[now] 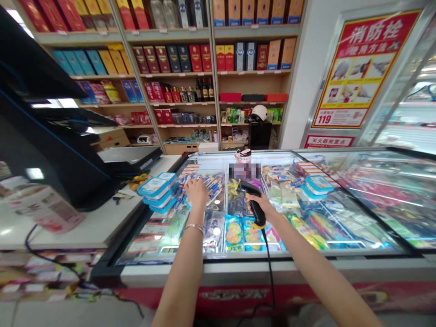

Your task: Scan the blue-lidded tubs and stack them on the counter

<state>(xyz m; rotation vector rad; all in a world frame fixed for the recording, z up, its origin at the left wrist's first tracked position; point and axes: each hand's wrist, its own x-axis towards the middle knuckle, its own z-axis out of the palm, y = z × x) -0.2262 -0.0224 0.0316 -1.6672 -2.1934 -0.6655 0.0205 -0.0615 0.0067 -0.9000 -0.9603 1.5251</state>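
Observation:
My right hand point(260, 204) is wrapped round a black barcode scanner point(256, 210) with yellow trim, held above the freezer's glass top. Its head points away to the left and its cord hangs down in front. My left hand point(196, 193), a bracelet at the wrist, reaches over the glass with fingers spread and bent downward. Partly hidden beneath it is a blue-edged container point(186, 202); whether the fingers touch it I cannot tell. Just left of that hand stands a stack of blue-lidded containers point(158, 190). A smaller stack of similar containers point(316, 186) sits to the right.
Packaged goods lie inside the glass-topped chest freezer point(225, 260). A pink-and-black cup-like object point(243, 156) stands at its back. On the left counter point(112, 222) are a dark monitor stand point(68, 150) and a pinkish container point(47, 209). Shelves point(170, 32) of boxes rise behind.

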